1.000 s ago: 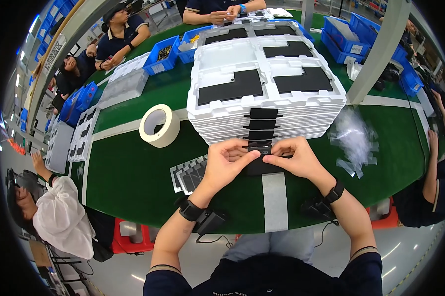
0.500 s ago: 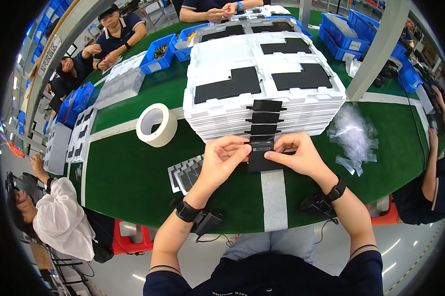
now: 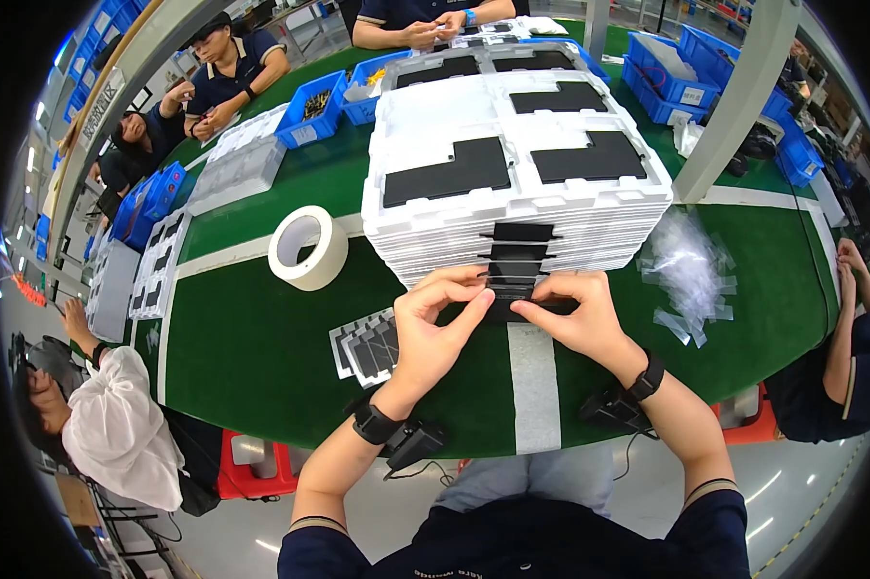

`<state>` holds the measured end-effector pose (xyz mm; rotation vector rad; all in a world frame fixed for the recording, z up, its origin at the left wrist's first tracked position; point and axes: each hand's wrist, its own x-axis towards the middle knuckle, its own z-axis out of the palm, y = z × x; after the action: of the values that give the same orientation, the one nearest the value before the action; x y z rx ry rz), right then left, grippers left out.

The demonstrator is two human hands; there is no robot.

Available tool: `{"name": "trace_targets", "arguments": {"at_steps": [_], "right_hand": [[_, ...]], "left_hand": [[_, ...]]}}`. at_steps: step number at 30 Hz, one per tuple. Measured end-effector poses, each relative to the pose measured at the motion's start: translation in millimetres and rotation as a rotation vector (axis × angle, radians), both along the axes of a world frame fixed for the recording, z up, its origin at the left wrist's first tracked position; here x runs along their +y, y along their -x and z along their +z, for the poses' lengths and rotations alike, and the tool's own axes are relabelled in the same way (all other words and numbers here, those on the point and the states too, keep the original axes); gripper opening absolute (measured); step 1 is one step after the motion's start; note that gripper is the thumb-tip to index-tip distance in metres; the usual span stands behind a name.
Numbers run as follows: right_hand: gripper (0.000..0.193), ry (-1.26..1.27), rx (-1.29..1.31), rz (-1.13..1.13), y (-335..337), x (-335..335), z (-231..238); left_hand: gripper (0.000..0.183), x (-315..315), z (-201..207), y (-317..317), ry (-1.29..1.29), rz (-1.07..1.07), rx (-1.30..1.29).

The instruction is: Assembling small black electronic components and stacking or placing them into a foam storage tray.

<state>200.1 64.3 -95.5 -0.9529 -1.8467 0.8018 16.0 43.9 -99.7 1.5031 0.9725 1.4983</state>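
My left hand [image 3: 442,323] and my right hand [image 3: 580,314] pinch a small flat black part [image 3: 512,292] between thumbs and fingers, one hand at each side. It is tilted, close to the front of a tall stack of white plastic trays [image 3: 425,241]. Beyond it, several similar black parts [image 3: 522,251] with narrow side tabs stand in a row against the stack's front. L-shaped black sheets [image 3: 589,159] lie in the top tray's recesses. Fingers hide part of the held piece.
A roll of wide white tape [image 3: 337,253] lies left of the stack; grey-and-black flat pieces [image 3: 369,349] lie by my left forearm. Clear plastic strips [image 3: 691,270] are heaped at right. Blue bins [image 3: 312,108] and a grey post [image 3: 739,106] stand farther back. Other people sit around.
Both hands have shifted slightly away from me with the black part, which now tilts so that less of its face shows. The stack and the tape roll stay put.
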Motion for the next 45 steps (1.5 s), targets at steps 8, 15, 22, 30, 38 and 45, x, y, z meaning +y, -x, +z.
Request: {"name": "trace_targets", "arguments": {"at_steps": [8, 15, 22, 30, 38, 45], "right_hand": [[0.018, 0.167, 0.117, 0.089, -9, 12, -5], [0.02, 0.261, 0.103, 0.226, -11, 4, -4], [0.019, 0.227, 0.014, 0.184, -5, 0, -1], [0.014, 0.297, 0.209, 0.082, -5, 4, -10], [0.013, 0.241, 0.353, 0.074, -5, 4, -4], [0.013, 0.172, 0.39, 0.123, -18, 3, 0]], "left_hand": [[0.01, 7, 8, 7, 0.149, -0.232, -0.102], [0.006, 7, 5, 12, 0.234, -0.348, -0.096], [0.007, 5, 7, 15, -0.049, -0.161, 0.251], [0.019, 7, 9, 6, 0.161, -0.31, 0.186], [0.011, 5, 5, 8, 0.048, -0.185, 0.222], [0.012, 6, 9, 6, -0.173, 0.012, 0.413]]}}
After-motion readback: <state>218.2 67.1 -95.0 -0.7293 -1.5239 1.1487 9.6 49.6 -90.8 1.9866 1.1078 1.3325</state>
